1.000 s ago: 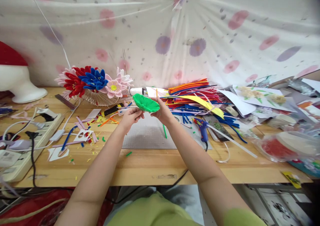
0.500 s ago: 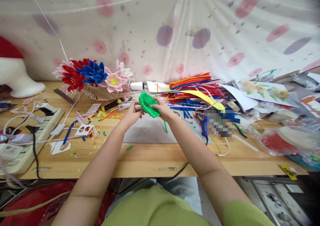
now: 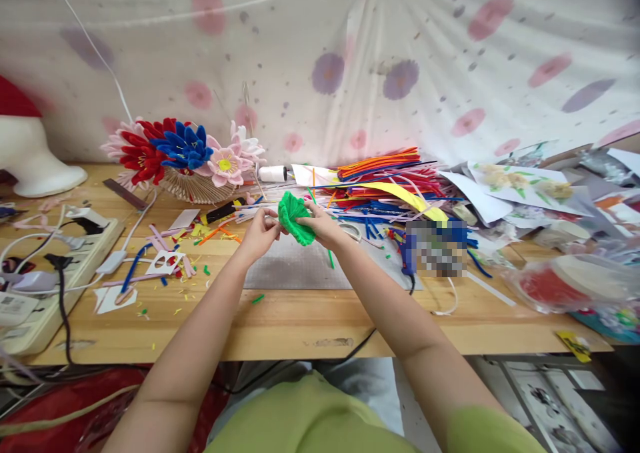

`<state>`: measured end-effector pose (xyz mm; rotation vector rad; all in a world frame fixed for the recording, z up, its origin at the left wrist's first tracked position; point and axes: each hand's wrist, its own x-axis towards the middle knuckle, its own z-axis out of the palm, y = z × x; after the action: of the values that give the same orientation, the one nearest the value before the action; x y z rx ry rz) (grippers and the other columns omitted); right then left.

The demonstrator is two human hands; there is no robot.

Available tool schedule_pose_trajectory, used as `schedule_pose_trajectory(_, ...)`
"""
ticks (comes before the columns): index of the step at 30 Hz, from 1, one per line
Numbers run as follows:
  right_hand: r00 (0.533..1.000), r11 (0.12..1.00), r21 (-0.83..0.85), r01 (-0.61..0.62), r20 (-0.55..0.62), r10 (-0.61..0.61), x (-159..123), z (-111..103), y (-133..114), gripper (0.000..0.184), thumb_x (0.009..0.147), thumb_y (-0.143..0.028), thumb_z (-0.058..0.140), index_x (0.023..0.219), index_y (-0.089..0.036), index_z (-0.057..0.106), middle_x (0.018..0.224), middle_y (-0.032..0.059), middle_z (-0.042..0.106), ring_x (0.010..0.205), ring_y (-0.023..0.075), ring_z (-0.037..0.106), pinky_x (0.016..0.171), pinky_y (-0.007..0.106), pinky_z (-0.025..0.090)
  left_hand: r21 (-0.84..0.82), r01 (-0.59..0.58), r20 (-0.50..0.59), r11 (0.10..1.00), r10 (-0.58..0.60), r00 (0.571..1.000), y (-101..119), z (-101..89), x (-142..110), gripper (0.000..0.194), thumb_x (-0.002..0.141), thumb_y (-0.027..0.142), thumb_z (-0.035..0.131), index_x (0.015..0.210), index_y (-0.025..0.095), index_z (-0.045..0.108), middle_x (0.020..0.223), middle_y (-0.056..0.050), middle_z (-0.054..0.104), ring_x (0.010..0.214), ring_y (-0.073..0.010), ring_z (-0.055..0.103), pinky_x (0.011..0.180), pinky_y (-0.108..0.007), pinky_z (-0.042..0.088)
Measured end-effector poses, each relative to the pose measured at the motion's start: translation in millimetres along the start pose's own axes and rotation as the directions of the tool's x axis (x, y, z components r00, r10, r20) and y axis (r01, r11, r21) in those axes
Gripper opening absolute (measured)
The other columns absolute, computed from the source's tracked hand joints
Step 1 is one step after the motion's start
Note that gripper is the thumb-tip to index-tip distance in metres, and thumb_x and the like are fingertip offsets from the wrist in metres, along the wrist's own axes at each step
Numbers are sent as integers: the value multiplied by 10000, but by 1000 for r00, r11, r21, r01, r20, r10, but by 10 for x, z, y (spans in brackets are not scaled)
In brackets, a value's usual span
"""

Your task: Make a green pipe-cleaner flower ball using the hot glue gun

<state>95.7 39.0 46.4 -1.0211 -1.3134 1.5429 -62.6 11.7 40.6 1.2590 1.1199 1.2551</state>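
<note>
A bright green, fuzzy, ruffled round piece (image 3: 294,218), apparently of chenille stem, is held up above the grey cutting mat (image 3: 280,271). My right hand (image 3: 323,226) grips its right side, with the thumb across the near face and fingers behind. At the left edge is my left hand (image 3: 261,233), its thumb and fingers pinched together. Whatever sits between those fingertips is too small to make out. A green chenille stem (image 3: 331,259) lies on the mat just below my right hand.
Behind lie piled coloured chenille stems (image 3: 385,166). A blue glue gun (image 3: 407,251) rests at the mat's right. Chenille flowers (image 3: 185,146) stand back left, above scattered scraps (image 3: 167,263). A power strip (image 3: 85,279) with cables occupies the left; packaged materials (image 3: 565,283) crowd the right.
The green piece has turned more edge-on and moved slightly lower. My left fingers have shifted a little away from its face. My right hand keeps its grip.
</note>
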Motion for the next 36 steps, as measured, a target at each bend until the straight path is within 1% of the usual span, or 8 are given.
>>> schedule_pose_trajectory(4,932,946,-288,150,-278,-233,47,-45,15,442,517,-237,674,935,-213,534,985,32,579,935,184,527,836,347,430,-15,16,17,1000,-16,1000,1,7,-26,323,645,219,638,823,206,369,531,65,585,440,-66,467,481,-188,305)
schedule_pose_trajectory(8,983,974,-173,148,-85,-164,43,-50,-50,197,607,-314,595,746,-176,570,749,0,594,778,156,542,748,305,425,-22,15,33,1000,-14,999,26,19,-35,313,624,150,601,861,197,402,578,44,611,458,-71,480,466,-187,311)
schedule_pose_trajectory(14,989,992,-22,127,78,-125,-3,4,-101,169,586,-321,634,637,-178,561,615,-41,557,633,116,508,631,256,395,8,39,181,999,-40,983,95,-13,-48,531,563,135,622,1075,197,495,849,-23,634,574,-91,534,464,-196,373)
schedule_pose_trajectory(20,994,994,4,112,3,-112,30,105,-72,230,563,-321,686,597,-175,511,579,-63,511,552,75,452,577,230,373,158,-58,77,986,46,996,64,97,-8,923,444,195,794,1286,270,425,1271,-95,498,1030,-218,556,835,-338,455)
schedule_pose_trajectory(27,982,986,83,148,-131,-136,142,113,-152,254,645,-338,666,642,-190,459,577,-62,525,543,76,504,577,228,426,205,-83,18,975,81,997,72,229,99,646,545,351,760,1127,187,530,1073,-74,615,1014,-225,562,899,-371,432)
schedule_pose_trajectory(30,935,961,199,194,-333,-120,216,-117,-340,262,688,-322,647,680,-200,415,595,-70,542,525,64,529,573,220,462,199,-16,14,980,13,1000,123,175,75,597,557,381,749,1086,194,545,999,-52,634,957,-215,582,868,-366,446)
schedule_pose_trajectory(33,821,899,264,349,-548,-158,252,-454,-578,262,731,-315,617,709,-211,377,589,-91,511,517,52,532,546,195,463,162,37,41,986,-44,998,130,82,53,579,567,363,741,1084,201,537,1032,-53,627,974,-211,579,854,-353,452)
schedule_pose_trajectory(36,763,870,245,427,-614,-202,204,-707,-742,259,743,-327,606,725,-219,372,567,-99,463,474,41,487,481,167,419,84,130,14,988,-132,991,68,-29,83,514,595,351,716,1052,187,545,1030,-80,624,943,-228,593,810,-367,468)
